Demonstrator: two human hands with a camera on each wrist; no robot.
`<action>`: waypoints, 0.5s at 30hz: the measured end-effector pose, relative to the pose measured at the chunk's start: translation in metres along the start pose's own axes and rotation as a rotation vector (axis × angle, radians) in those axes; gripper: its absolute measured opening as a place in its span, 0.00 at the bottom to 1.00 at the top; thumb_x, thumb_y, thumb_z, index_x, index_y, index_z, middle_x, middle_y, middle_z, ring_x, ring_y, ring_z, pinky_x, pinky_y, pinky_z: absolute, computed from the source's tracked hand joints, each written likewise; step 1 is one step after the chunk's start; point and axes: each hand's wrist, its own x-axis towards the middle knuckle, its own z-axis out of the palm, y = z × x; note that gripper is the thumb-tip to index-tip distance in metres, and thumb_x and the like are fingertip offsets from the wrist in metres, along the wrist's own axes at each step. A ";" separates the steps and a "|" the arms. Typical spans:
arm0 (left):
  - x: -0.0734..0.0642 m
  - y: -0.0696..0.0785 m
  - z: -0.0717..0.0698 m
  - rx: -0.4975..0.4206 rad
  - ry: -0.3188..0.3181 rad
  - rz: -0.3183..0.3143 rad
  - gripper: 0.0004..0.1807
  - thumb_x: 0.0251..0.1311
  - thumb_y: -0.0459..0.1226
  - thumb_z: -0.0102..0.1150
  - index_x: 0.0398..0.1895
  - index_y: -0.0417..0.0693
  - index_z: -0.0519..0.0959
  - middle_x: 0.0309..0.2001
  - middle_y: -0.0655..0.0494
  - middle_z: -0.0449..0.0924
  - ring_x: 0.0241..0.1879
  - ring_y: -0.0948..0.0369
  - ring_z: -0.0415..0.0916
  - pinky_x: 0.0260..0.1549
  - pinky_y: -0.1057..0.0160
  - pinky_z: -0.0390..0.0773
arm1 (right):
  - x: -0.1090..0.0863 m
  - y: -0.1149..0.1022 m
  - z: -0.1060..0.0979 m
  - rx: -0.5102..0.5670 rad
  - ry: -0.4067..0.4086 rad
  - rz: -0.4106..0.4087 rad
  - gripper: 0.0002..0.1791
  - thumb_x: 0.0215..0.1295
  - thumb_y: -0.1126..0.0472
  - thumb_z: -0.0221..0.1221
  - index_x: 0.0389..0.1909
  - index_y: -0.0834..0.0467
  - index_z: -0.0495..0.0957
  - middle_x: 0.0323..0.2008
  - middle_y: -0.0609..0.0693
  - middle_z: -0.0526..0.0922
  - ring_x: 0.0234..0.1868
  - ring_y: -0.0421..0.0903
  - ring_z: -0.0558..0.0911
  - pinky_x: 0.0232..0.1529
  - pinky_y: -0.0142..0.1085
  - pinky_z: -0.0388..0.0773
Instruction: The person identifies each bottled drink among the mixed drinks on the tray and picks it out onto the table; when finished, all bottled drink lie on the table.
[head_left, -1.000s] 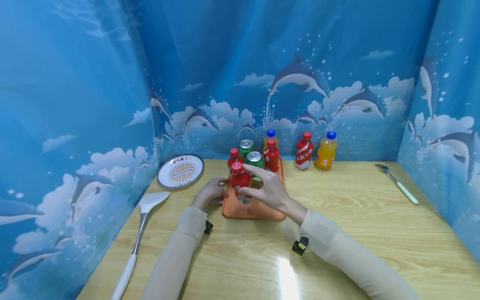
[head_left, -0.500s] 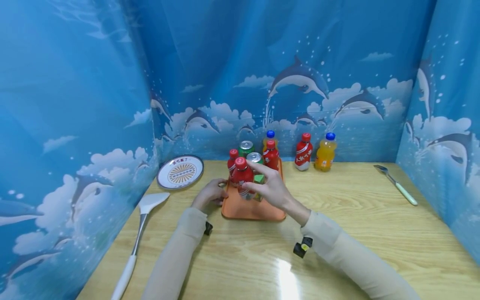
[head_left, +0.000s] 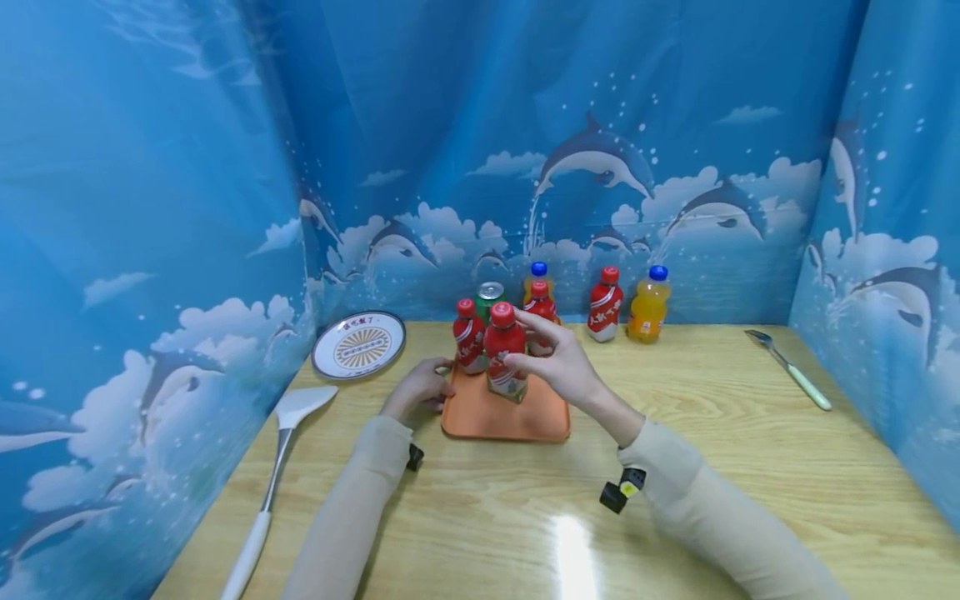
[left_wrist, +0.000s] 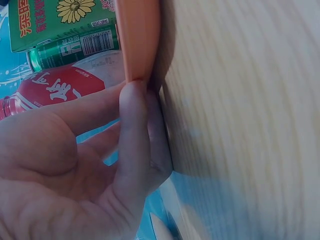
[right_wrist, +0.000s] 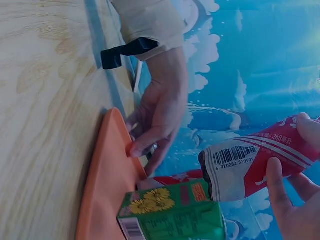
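In the head view my right hand (head_left: 566,362) grips a red bottle (head_left: 505,348) between thumb and fingers. The right wrist view shows this bottle (right_wrist: 255,160) raised clear of the orange tray (right_wrist: 107,185), its grey-white base above a green carton with yellow flowers (right_wrist: 170,205). My left hand (head_left: 420,387) pinches the left edge of the tray (head_left: 506,421). Fingertips at the rim show in the left wrist view. Toward the tray's back stand another red bottle (head_left: 468,337), a green can (head_left: 491,293), a third red bottle (head_left: 539,304) and an orange-drink bottle (head_left: 538,275).
Right of the tray stand a red bottle (head_left: 604,308) and an orange-drink bottle (head_left: 648,308). A green-handled fork (head_left: 798,379) lies farther right. At left are a patterned plate (head_left: 360,346) and a white spatula (head_left: 273,467). Blue dolphin curtains (head_left: 465,125) enclose the wooden table (head_left: 480,517).
My right hand has carried the red bottle up and to the right, over the carton and in front of the nearer green can. My left hand has stayed at the tray's edge.
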 end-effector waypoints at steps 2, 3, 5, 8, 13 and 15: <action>-0.001 0.001 0.000 0.000 -0.002 0.000 0.41 0.61 0.23 0.59 0.80 0.43 0.64 0.46 0.43 0.78 0.25 0.63 0.76 0.22 0.70 0.80 | -0.002 -0.002 -0.006 -0.013 0.018 0.007 0.38 0.69 0.63 0.68 0.78 0.53 0.68 0.69 0.58 0.79 0.66 0.58 0.79 0.63 0.48 0.84; -0.001 0.001 0.000 -0.001 -0.004 -0.003 0.41 0.61 0.23 0.59 0.80 0.43 0.63 0.47 0.43 0.78 0.25 0.63 0.76 0.22 0.70 0.80 | -0.003 -0.003 -0.009 -0.014 0.023 0.012 0.38 0.69 0.63 0.68 0.78 0.52 0.68 0.69 0.58 0.79 0.67 0.58 0.78 0.62 0.47 0.85; -0.001 0.001 -0.001 0.001 -0.007 -0.007 0.41 0.61 0.23 0.59 0.80 0.43 0.63 0.48 0.42 0.78 0.26 0.63 0.76 0.22 0.70 0.80 | -0.005 -0.005 -0.016 -0.003 0.036 0.019 0.38 0.69 0.63 0.68 0.78 0.52 0.68 0.70 0.58 0.78 0.67 0.58 0.77 0.57 0.44 0.88; -0.001 0.001 -0.001 0.004 -0.010 -0.014 0.41 0.62 0.23 0.59 0.81 0.43 0.63 0.50 0.41 0.78 0.26 0.63 0.76 0.22 0.70 0.80 | -0.008 -0.007 -0.027 0.022 0.052 0.026 0.38 0.70 0.64 0.67 0.79 0.53 0.67 0.70 0.61 0.77 0.65 0.55 0.78 0.49 0.41 0.91; -0.001 0.000 -0.001 0.004 -0.008 -0.013 0.42 0.62 0.24 0.60 0.81 0.43 0.62 0.58 0.37 0.77 0.26 0.62 0.76 0.22 0.70 0.81 | -0.014 -0.005 -0.049 0.022 0.092 0.043 0.38 0.70 0.65 0.67 0.80 0.54 0.66 0.70 0.63 0.76 0.60 0.48 0.80 0.38 0.37 0.91; -0.001 0.000 -0.001 0.002 -0.009 -0.013 0.42 0.61 0.24 0.60 0.81 0.43 0.62 0.60 0.36 0.76 0.27 0.62 0.77 0.22 0.70 0.81 | -0.016 -0.003 -0.058 0.005 0.114 0.050 0.38 0.71 0.64 0.67 0.80 0.53 0.65 0.70 0.62 0.75 0.60 0.47 0.79 0.38 0.36 0.91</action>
